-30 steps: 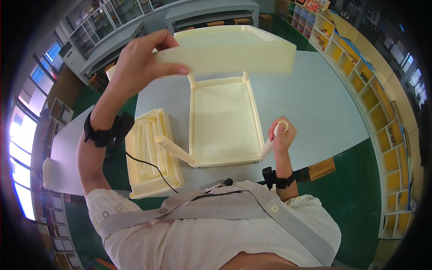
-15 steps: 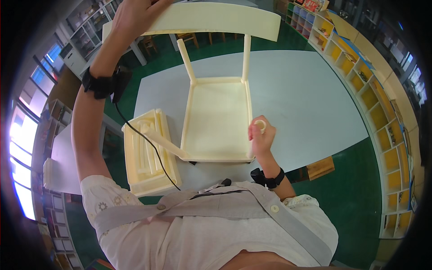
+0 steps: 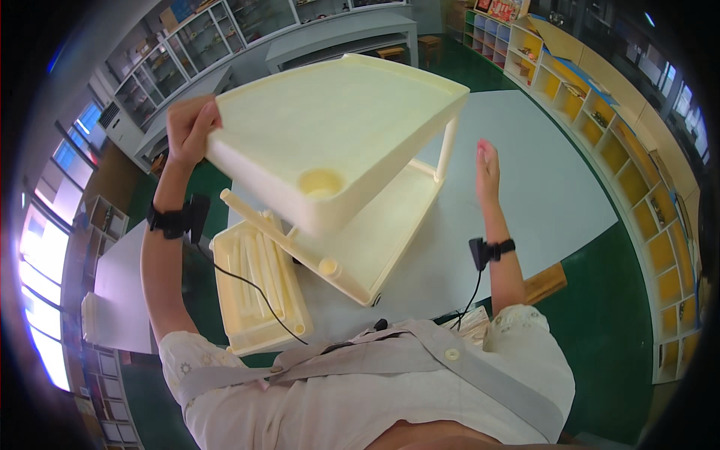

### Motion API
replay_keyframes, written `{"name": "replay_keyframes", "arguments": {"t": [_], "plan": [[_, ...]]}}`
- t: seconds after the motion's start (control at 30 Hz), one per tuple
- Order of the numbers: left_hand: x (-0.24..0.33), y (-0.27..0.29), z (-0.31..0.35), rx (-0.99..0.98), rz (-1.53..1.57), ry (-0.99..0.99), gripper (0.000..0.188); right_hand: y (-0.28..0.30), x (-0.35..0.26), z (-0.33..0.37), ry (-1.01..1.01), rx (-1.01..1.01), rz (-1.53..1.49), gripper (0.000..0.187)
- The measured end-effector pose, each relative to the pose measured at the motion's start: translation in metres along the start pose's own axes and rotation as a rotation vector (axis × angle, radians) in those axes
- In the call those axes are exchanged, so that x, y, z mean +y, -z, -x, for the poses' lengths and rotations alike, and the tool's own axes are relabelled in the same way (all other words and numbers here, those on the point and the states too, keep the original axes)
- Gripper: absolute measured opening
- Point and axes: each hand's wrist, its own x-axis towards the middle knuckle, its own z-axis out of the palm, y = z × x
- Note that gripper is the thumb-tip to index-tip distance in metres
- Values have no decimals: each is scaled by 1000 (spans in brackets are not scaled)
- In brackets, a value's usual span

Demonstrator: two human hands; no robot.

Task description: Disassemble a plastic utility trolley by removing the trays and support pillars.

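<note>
Gripping the left corner of a cream rectangular plastic tray (image 3: pixel 337 120), the left hand (image 3: pixel 193 131) holds it rightward; the right hand (image 3: pixel 488 171) is empty, uncurled. Judged light, stiff, smooth: grasp opposite rims.

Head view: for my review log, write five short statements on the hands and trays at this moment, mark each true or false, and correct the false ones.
1. The left hand grips the raised tray by its edge. True.
2. The right hand is wrapped around the upright post. False: it is apart from the post, and nothing shows in it.
3. The lower tray rests on the table. True.
4. The stack of plastic parts lies to the right of the lower tray. False: it lies to the left.
5. The raised tray has a round hollow near one corner. True.
</note>
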Motion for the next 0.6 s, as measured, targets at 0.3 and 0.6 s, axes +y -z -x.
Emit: {"name": "replay_keyframes", "arguments": {"t": [0.3, 0.6], "plan": [[-17, -8, 31, 71, 273, 52, 45, 26, 30, -58, -408, -384, -426, 51], [-26, -22, 33, 202, 377, 171, 47, 44, 21, -48, -408, -385, -493, 52]]}}
